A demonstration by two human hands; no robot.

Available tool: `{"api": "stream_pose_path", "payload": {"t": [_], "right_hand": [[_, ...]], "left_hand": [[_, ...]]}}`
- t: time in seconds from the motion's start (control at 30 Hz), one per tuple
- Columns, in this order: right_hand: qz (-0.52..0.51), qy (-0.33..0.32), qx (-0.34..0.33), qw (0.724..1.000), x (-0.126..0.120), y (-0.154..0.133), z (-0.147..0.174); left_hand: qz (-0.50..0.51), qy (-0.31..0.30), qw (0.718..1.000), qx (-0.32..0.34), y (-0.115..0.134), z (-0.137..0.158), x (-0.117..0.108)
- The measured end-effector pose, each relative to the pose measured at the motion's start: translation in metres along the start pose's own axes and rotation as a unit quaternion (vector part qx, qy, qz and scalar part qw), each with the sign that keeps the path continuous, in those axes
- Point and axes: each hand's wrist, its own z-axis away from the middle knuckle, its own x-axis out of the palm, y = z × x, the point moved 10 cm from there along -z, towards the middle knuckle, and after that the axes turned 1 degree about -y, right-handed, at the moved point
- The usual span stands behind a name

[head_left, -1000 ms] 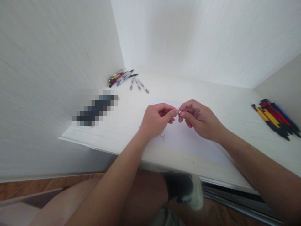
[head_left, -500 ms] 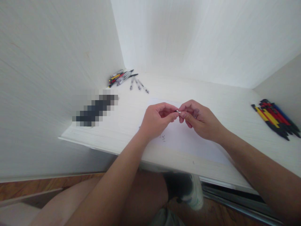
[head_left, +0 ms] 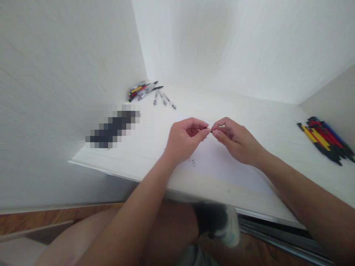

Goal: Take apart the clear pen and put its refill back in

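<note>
Over a white sheet of paper [head_left: 227, 170], my left hand [head_left: 184, 137] and my right hand [head_left: 237, 142] meet almost fingertip to fingertip. Both are closed in a pinch. A small, thin dark piece [head_left: 211, 131] shows between them, at the tip of my right thumb, and a dark bit also shows by my left index finger. The fingers hide most of it, so its kind is unclear. Small scribbled marks [head_left: 193, 162] are on the paper, close to my left wrist.
Several clear, black, red and yellow pens [head_left: 141, 90] lie in the back left corner, with a few clear pens [head_left: 164, 99] beside them. Thicker yellow, red and blue pens [head_left: 324, 138] are piled at the right. A blurred-out dark object [head_left: 112, 129] lies at the left. White panels surround the desk.
My hands have drawn very slightly apart, and more of the dark piece shows between the fingertips. The pens and paper have stayed put.
</note>
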Motion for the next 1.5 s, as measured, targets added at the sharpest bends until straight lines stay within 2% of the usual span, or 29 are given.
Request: {"api": "stream_pose_path", "payload": {"t": [0.33, 0.6, 0.77, 1.1, 1.27, 1.5], "right_hand": [[0.096, -0.034, 0.006, 0.995, 0.004, 0.004, 0.0], [0.15, -0.072, -0.002, 0.986, 0.014, 0.002, -0.003], [0.139, -0.089, -0.001, 0.986, 0.016, 0.004, -0.002], [0.123, -0.085, -0.011, 0.989, 0.016, 0.004, -0.002], [0.117, -0.075, -0.038, 0.99, 0.015, -0.002, -0.003], [0.116, -0.073, -0.044, 0.99, 0.013, -0.005, -0.003]], "left_hand": [[-0.012, 0.039, 0.999, -0.004, 0.004, 0.001, -0.005], [-0.011, 0.03, 0.999, 0.012, 0.005, 0.001, -0.003], [0.012, 0.023, 0.999, 0.027, 0.008, 0.001, 0.0], [-0.046, 0.026, 0.998, 0.028, 0.006, 0.002, 0.0], [-0.084, 0.003, 0.996, 0.036, 0.009, 0.003, 0.004], [-0.086, 0.001, 0.996, 0.03, 0.009, 0.003, 0.005]]}}
